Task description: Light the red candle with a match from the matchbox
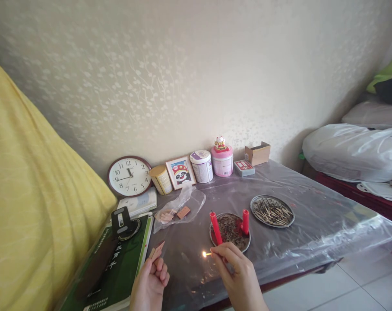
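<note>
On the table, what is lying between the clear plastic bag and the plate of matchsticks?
The head view shows a round dish with two red candles between the clear plastic bag and the plate of matchsticks.

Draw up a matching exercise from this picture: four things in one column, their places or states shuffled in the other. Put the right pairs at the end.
Column one
1. Left hand
2. Right hand
3. Two red candles
4. Cat figurine

Column two
A. On top of a pink lid
B. Pinching a burning match
C. Holding a small box
D. On a round plate

Right pairs: 1-C, 2-B, 3-D, 4-A
</note>
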Demonstrator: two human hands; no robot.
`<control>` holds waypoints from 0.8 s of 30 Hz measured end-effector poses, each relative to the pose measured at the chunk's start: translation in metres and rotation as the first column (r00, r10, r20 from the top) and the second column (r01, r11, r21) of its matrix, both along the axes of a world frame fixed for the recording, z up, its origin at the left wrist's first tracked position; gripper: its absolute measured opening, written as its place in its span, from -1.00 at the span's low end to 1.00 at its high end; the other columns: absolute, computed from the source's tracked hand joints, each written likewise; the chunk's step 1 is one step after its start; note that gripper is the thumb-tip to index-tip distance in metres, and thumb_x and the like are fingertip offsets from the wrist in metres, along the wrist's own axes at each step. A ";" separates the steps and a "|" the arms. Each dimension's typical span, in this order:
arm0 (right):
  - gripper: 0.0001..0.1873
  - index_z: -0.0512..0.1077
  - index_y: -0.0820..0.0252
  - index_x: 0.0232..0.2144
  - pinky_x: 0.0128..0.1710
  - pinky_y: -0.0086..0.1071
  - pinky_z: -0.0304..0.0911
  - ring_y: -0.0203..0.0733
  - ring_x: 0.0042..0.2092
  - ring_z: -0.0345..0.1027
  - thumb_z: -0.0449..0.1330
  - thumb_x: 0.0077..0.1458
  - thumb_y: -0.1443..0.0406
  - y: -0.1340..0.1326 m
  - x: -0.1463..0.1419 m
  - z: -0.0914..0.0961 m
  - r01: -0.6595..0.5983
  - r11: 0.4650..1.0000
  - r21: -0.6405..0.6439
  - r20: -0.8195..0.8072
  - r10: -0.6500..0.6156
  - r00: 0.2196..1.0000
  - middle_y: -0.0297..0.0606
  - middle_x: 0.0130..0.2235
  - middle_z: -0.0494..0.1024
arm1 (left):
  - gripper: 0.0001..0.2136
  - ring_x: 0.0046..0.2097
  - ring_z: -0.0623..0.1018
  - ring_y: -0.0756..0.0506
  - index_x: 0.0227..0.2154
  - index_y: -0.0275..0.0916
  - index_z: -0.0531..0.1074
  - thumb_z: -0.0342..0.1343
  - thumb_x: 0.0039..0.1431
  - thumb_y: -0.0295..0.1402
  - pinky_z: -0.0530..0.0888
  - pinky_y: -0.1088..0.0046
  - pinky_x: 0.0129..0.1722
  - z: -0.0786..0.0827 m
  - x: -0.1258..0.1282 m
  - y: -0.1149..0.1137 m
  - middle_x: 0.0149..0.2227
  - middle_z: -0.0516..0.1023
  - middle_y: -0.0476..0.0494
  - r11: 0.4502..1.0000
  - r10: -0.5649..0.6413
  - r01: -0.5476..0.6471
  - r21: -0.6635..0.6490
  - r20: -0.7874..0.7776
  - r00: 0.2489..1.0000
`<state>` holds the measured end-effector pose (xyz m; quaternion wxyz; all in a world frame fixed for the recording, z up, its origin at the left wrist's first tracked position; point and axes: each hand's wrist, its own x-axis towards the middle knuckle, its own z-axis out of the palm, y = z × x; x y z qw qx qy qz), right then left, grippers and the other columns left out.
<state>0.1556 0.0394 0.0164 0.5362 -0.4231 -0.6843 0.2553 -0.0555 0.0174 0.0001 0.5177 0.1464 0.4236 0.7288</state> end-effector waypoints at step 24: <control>-0.82 0.49 0.13 -0.29 -0.26 -0.47 0.36 -0.23 -0.28 0.46 0.08 0.21 0.31 -0.001 -0.001 0.002 -0.002 1.000 0.022 0.035 0.002 0.999 -0.23 -0.28 0.53 | -0.64 -0.56 0.21 0.05 -0.23 -0.30 0.56 0.25 -0.05 -0.16 0.24 0.55 -0.64 -0.001 0.001 -0.001 -0.57 0.27 0.04 1.000 -0.002 0.002 0.008 0.008 1.000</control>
